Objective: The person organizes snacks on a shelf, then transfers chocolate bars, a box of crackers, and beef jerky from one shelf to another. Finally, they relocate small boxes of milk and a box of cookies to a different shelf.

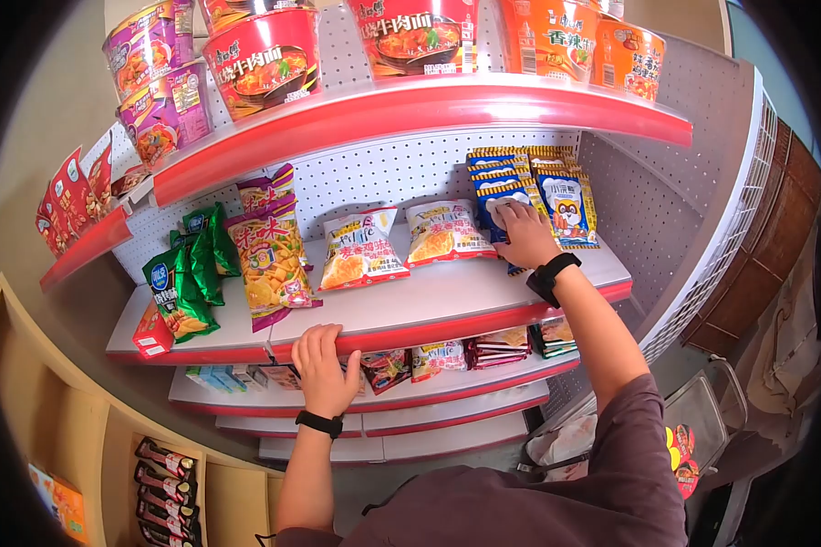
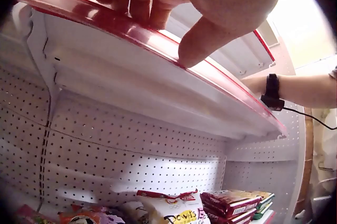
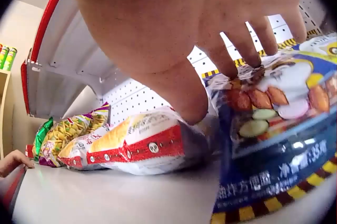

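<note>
My right hand (image 1: 525, 237) lies over the front of a blue noodle snack packet (image 3: 268, 155) with yellow-and-black striped ends, at the right of the middle shelf. Its fingers spread across the packet's face, and the thumb (image 3: 184, 95) points down by the packet's left edge. Beside it stands another row of blue packets (image 1: 566, 205). Just left of that hand are two white and red chip bags (image 1: 449, 232). My left hand (image 1: 327, 372) rests on the red front edge (image 1: 410, 335) of the same shelf, fingers on top and thumb against the front strip.
Above runs a shelf with a red lip (image 1: 410, 114), holding several noodle cups (image 1: 415, 36). Purple-yellow bags (image 1: 269, 251) and green bags (image 1: 181, 292) stand at the left. Lower shelves hold more packets (image 1: 497, 348). A white wire side panel (image 1: 716, 228) borders the right.
</note>
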`<state>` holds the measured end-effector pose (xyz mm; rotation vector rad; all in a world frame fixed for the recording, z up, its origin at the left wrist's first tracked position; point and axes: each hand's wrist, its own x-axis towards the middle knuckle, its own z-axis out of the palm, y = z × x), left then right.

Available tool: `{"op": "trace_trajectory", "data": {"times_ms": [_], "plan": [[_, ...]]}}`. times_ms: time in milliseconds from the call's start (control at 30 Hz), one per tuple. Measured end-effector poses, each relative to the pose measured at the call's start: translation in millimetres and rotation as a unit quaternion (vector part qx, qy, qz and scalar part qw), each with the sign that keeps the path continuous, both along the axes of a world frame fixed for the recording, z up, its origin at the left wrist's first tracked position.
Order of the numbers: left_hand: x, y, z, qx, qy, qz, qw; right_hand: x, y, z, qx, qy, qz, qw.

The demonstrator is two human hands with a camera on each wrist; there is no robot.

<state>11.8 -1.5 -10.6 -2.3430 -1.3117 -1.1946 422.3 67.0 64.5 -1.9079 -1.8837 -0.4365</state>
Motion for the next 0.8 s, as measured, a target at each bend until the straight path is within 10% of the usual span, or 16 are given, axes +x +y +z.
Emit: {"op": "trace_trajectory", "data": {"times_ms": [800], "plan": [[3.2, -2.1, 3.3, 0.012, 0.016, 0.008, 1.000, 23.5, 11.1, -7.0, -0.078, 0.075, 0.087, 0.990]]}}
